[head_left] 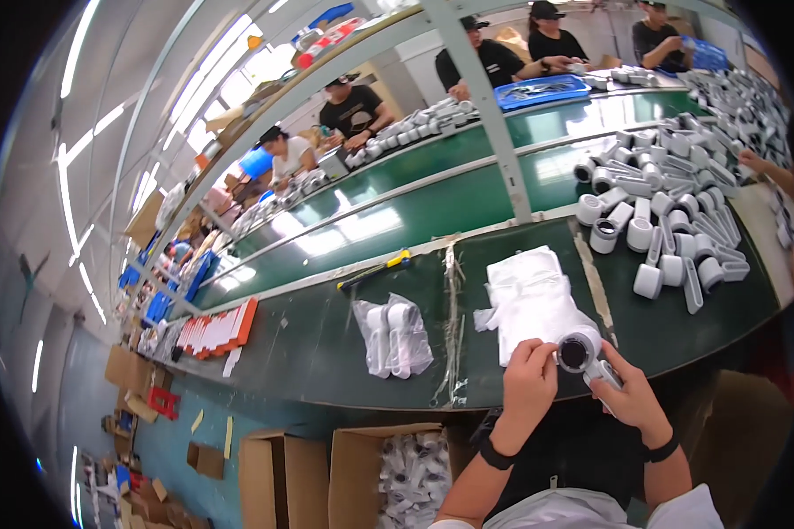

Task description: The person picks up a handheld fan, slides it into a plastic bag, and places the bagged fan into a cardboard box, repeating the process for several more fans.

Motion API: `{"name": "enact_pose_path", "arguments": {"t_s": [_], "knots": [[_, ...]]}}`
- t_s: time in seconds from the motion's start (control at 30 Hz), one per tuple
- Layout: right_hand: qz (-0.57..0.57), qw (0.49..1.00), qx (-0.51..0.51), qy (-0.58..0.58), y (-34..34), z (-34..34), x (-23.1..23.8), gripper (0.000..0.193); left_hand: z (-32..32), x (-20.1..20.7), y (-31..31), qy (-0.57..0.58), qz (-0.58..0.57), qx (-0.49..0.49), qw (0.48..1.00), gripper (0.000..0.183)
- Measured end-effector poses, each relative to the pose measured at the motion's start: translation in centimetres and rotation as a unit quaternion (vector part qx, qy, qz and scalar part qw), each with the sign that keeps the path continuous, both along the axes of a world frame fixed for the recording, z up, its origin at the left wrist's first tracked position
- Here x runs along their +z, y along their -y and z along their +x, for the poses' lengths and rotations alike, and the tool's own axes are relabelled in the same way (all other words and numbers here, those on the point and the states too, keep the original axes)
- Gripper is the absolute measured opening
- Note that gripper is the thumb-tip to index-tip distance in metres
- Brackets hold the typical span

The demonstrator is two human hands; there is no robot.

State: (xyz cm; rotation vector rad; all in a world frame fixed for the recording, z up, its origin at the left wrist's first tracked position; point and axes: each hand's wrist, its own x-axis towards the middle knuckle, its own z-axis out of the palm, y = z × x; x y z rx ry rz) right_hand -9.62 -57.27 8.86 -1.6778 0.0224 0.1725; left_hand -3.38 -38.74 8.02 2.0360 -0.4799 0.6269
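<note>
Handheld device (592, 359), one piece. Body: white shell with a round, thick-rimmed head and a short straight handle (596, 371) in white and pale grey, partly hidden by the grip. Face of head: broad black ring (576, 352) around a greyish centre, finer detail too small to read. State: in hand, unwrapped. Pose: tilted, ringed face turned up toward the viewer, handle slanting down and rightward from the head. Location: at the near right corner of the white stack of thin sheeting (529, 286); contact unclear.
</note>
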Motion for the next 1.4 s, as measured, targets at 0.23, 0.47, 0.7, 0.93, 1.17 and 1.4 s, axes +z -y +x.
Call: {"name": "enact_pose_path", "arguments": {"t_s": [0.23,0.47,0.7,0.93,1.17,1.4], "knots": [[0.003,0.995,-0.096,0.036,-0.8,0.0,-1.7,0.066,0.0,0.7,0.9,0.093,-0.061,-0.133,0.985,0.012],[0.252,0.953,-0.165,0.043,-1.6,1.0,-2.4,0.062,-2.4,-2.2,1.2,-0.138,-0.162,-0.305,0.928,0.012],[0.284,0.942,-0.166,0.059,-2.9,0.9,-1.8,0.062,-2.7,-1.8,0.9,-0.054,-0.175,-0.285,0.941,0.017],[0.346,0.93,-0.125,-0.003,-2.1,0.7,-0.6,0.051,-2.1,-1.8,1.6,0.088,-0.18,-0.15,0.968,0.022],[0.386,0.91,-0.15,-0.012,-3.4,1.1,-1.1,0.038,-2.6,-3.0,0.7,-0.052,-0.24,-0.216,0.945,0.01],[0.345,0.909,-0.219,0.082,-3.8,1.7,-3.3,0.032,-3.1,-3.8,-1.2,-0.251,-0.155,-0.351,0.888,0.018]]}}
